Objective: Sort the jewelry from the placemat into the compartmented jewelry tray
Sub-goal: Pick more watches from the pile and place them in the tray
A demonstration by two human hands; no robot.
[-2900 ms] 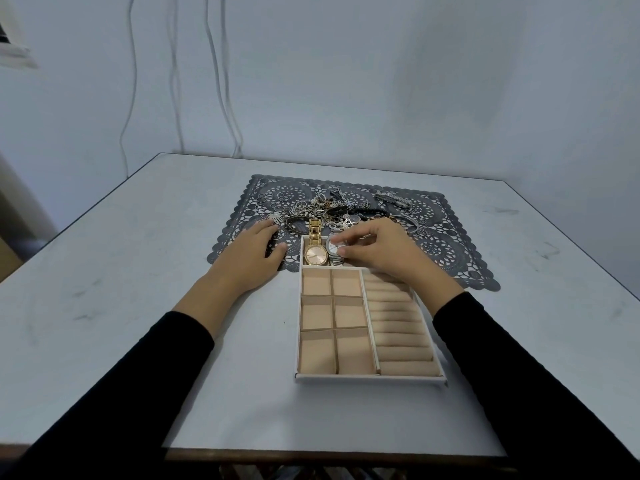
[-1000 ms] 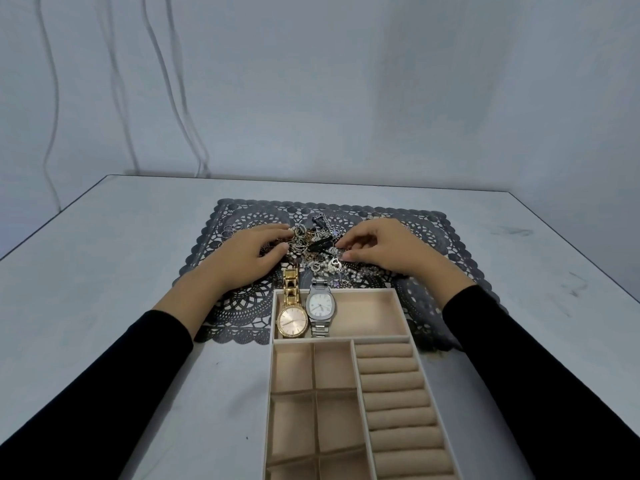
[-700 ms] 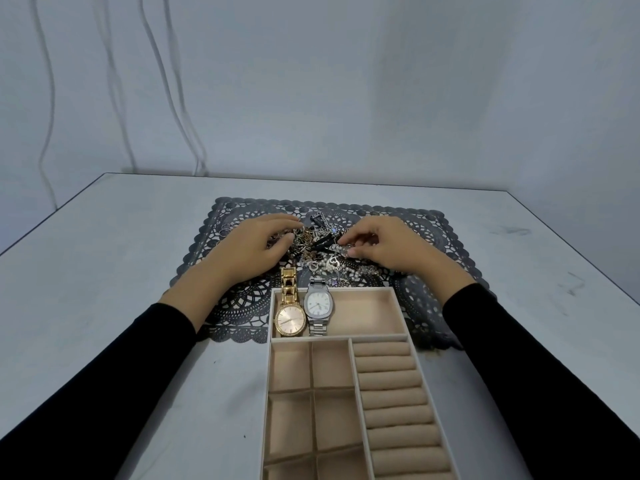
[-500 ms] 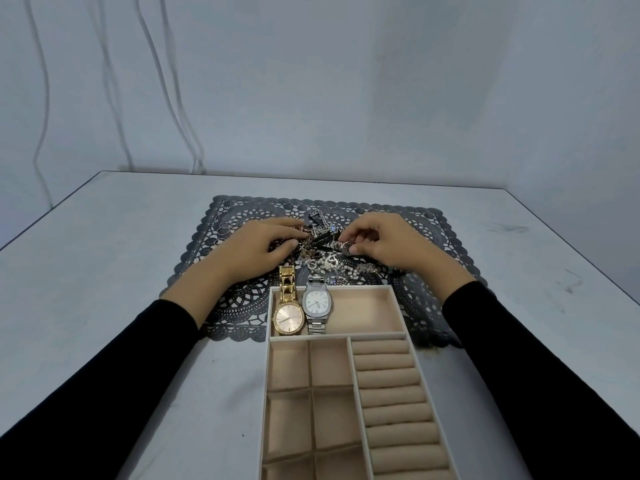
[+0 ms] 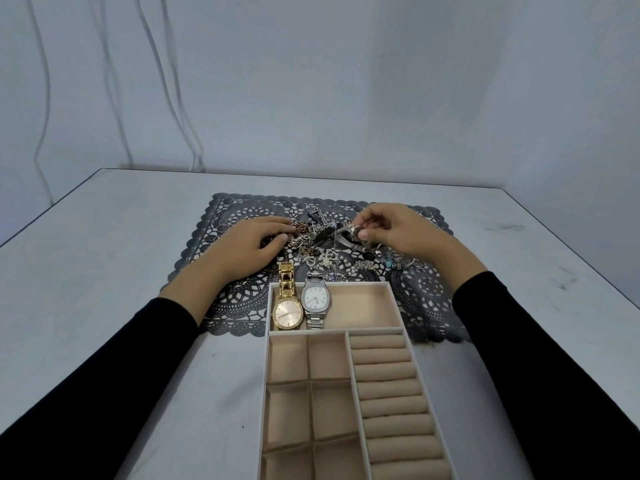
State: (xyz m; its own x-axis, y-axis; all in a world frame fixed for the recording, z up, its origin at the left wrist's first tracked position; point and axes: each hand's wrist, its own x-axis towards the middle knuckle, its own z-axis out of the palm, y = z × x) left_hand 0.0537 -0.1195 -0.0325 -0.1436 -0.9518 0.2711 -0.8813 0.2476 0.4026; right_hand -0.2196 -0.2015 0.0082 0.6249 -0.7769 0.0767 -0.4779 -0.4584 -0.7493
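We judge the picking step in hand; our right hand (image 5: 401, 233) pinches a silver ring-like piece (image 5: 355, 232) lifted off the jewelry pile (image 5: 332, 251) at frame centre, its long axis roughly left-right; our left hand (image 5: 247, 249) presses flat on the pile, grip released; next calls for carrying it down-frame to the jewelry tray (image 5: 394, 306), where 2 watches (image 5: 301, 306) lie lengthwise, bands pointing up-frame toward the placemat (image 5: 235, 299).

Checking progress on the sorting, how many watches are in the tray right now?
2, side by side in the tray's wide far compartment: gold watch at its left end, silver watch just right of it. More may lie hidden in the pile on the placemat.
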